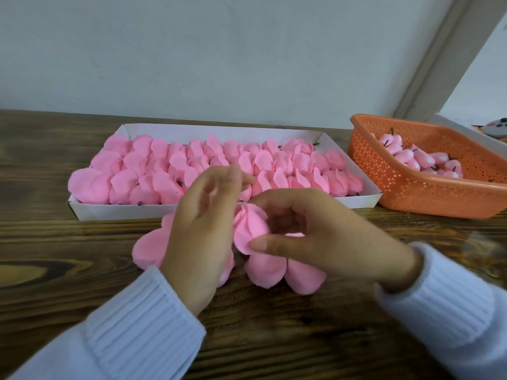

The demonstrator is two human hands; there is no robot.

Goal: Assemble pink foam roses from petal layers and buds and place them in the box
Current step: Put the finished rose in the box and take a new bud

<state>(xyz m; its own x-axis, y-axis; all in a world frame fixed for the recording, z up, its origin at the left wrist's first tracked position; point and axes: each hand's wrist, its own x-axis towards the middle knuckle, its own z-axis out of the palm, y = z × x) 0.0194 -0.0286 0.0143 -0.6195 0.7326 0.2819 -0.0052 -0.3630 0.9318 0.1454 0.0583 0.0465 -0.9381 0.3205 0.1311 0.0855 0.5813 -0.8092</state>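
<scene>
1. Head view: the right hand (323, 237) pinches a part-made rose (251, 229) between thumb and forefinger, its other fingers curled, just above the surface (55, 270).
2. The left hand (197, 223) hovers just left of the rose, over loose petal layers (149, 248). Its fingers are bent and blurred, so I cannot tell whether they hold anything.
3. The box (115, 211) lies just beyond both hands, its long axis running left to right. It is packed with roses (164, 171), so placing means a short reach away from the body.
4. The buds (406, 156) sit in the basket (411, 198) at far right, and the right hand is nearer to them.
5. No writing or labels can be read.
</scene>
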